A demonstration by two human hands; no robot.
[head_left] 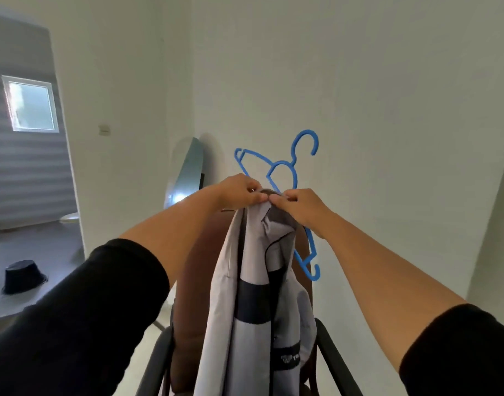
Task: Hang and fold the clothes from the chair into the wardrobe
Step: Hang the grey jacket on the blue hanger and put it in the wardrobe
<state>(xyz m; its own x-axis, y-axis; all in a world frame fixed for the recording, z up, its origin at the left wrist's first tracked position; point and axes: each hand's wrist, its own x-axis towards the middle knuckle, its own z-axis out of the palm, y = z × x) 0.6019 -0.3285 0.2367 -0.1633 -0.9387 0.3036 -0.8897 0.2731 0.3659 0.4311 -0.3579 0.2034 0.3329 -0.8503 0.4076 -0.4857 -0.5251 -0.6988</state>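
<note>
A light grey jacket (253, 324) with dark bands and a small logo hangs down in front of me. My left hand (240, 192) pinches its collar from the left. My right hand (299, 208) grips the collar from the right, together with a blue plastic hanger (285, 170). The hanger's hook points up and its lower arm sticks out below my right wrist. Behind the jacket stands the brown chair (188, 332) with dark armrests. The wardrobe is out of sight.
A white wall fills the view ahead and to the right. An oval mirror (185, 178) leans against it behind the chair. To the left a doorway opens onto a room with a window (30, 104) and an upturned black bucket (23, 277) on the floor.
</note>
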